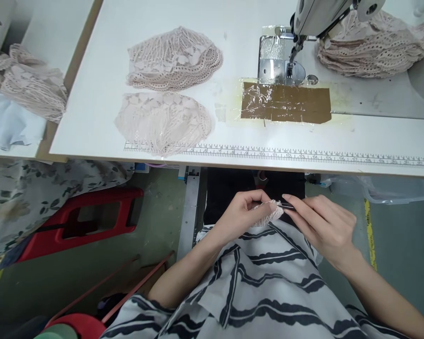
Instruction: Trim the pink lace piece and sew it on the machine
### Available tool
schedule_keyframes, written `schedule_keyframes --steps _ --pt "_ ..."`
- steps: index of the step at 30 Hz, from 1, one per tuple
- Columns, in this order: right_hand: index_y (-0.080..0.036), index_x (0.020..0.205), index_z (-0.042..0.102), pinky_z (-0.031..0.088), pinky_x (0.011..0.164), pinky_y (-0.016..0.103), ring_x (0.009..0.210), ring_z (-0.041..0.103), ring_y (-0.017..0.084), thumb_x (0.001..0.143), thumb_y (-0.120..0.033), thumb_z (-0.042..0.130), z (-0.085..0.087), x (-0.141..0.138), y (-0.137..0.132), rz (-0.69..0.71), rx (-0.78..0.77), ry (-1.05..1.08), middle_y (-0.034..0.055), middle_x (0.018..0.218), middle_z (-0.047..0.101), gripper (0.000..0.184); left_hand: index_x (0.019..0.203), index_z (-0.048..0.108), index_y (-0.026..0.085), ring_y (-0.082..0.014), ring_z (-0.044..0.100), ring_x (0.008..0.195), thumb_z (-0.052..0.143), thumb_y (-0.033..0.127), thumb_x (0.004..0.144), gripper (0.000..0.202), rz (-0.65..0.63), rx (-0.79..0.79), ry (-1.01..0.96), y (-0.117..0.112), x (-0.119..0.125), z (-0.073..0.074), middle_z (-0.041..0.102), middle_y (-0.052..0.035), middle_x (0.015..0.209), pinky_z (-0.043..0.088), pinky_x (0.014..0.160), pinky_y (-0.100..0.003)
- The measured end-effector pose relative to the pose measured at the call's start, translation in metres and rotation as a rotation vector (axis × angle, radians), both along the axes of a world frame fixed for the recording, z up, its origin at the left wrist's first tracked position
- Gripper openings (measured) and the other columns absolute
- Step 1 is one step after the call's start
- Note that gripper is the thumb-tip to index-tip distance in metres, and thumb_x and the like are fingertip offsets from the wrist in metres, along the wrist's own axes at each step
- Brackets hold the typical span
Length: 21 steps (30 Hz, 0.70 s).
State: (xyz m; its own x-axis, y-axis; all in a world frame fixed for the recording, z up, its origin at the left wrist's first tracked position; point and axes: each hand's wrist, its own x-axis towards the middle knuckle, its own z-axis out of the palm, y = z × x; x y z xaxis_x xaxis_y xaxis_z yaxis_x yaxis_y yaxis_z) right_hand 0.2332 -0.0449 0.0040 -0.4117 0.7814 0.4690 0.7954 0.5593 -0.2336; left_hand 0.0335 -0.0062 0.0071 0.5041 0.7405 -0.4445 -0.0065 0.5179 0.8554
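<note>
Over my lap, below the table's front edge, my left hand (249,212) pinches a small piece of cream lace (273,215) between thumb and fingers. My right hand (323,223) is closed on a slim dark metal tool that looks like tweezers (286,205). The tip of the tweezers meets the upper edge of the lace, close to my left fingertips. Part of the lace is hidden behind my left hand, and most of the tweezers is covered by my right fingers.
On the white table (233,23) lie a pile of lace pieces (175,59) and a flatter lace piece (164,120). A sewing machine (293,61) stands to the right, beside another lace stack (371,47). A ruler strip (286,154) runs along the front edge. A red stool (127,212) is at left.
</note>
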Motion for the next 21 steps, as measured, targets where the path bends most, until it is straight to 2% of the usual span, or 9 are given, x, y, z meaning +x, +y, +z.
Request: schedule_keyframes --steps 4,7,9,13,15,17,19,21 --pt "-0.016 0.124 0.060 0.038 0.054 0.027 0.056 0.052 0.011 0.081 -0.016 0.070 -0.004 0.000 -0.001 0.015 0.108 -0.129 -0.0008 0.068 0.064 0.045 0.067 0.055 0.014 -0.0065 0.035 0.053 0.063 0.042 0.082 0.033 0.025 -0.020 0.012 0.000 0.003 0.000 0.045 0.0022 0.062 0.026 0.050 -0.021" --pt "-0.018 0.124 0.060 0.035 0.053 0.027 0.053 0.050 0.010 0.082 -0.015 0.068 -0.006 0.001 -0.002 0.017 0.094 -0.145 -0.0025 0.064 0.062 0.043 0.067 0.056 0.014 -0.0063 0.036 0.053 0.065 0.042 0.080 0.033 0.026 -0.033 0.005 -0.002 0.006 -0.003 0.046 0.0025 0.061 0.027 0.049 -0.020" --pt "-0.019 0.120 0.062 0.037 0.053 0.026 0.054 0.052 0.010 0.083 -0.013 0.067 -0.003 0.001 -0.001 0.009 0.017 -0.051 -0.0020 0.065 0.062 0.038 0.067 0.058 0.013 -0.0064 0.037 0.053 0.066 0.041 0.079 0.031 0.038 -0.032 0.000 -0.003 0.007 -0.005 0.048 0.0021 0.062 0.029 0.050 -0.020" --pt "-0.023 0.110 0.065 0.040 0.051 0.025 0.060 0.054 0.011 0.085 -0.018 0.064 0.006 0.001 0.004 -0.122 -0.297 0.371 0.0027 0.082 0.064 0.025 0.071 0.064 0.014 -0.0092 0.046 0.062 0.067 0.040 0.080 0.028 0.063 0.015 0.020 -0.003 0.006 -0.006 0.056 -0.0009 0.071 0.035 0.056 -0.020" --pt "-0.024 0.115 0.063 0.040 0.049 0.026 0.060 0.053 0.011 0.085 -0.026 0.065 0.009 0.001 0.008 -0.137 -0.507 0.547 0.0068 0.102 0.063 0.030 0.073 0.065 0.014 -0.0103 0.049 0.067 0.067 0.038 0.081 0.026 0.059 0.033 0.014 -0.002 0.005 -0.005 0.059 -0.0018 0.075 0.038 0.060 -0.021" --pt "-0.026 0.124 0.057 0.041 0.048 0.026 0.060 0.052 0.010 0.085 -0.033 0.064 0.007 0.000 0.012 -0.064 -0.767 0.648 0.0097 0.119 0.059 0.040 0.073 0.066 0.014 -0.0102 0.050 0.066 0.068 0.037 0.081 0.024 0.064 0.035 0.005 -0.001 0.004 -0.003 0.060 -0.0015 0.075 0.038 0.061 -0.021" --pt "-0.026 0.127 0.054 0.044 0.053 0.025 0.066 0.055 0.012 0.086 -0.036 0.062 0.003 -0.003 0.015 0.017 -0.987 0.714 0.0087 0.116 0.061 0.042 0.075 0.067 0.015 -0.0103 0.050 0.065 0.068 0.036 0.081 0.022 0.075 0.029 -0.002 0.000 0.004 -0.002 0.060 -0.0010 0.073 0.038 0.061 -0.021" --pt "-0.023 0.113 0.060 0.046 0.060 0.025 0.071 0.056 0.013 0.086 -0.036 0.062 -0.001 -0.005 0.017 0.035 -1.093 0.765 0.0046 0.096 0.065 0.030 0.075 0.067 0.015 -0.0107 0.051 0.065 0.069 0.035 0.080 0.020 0.097 0.029 -0.009 0.000 0.004 -0.002 0.061 -0.0011 0.072 0.039 0.061 -0.021"
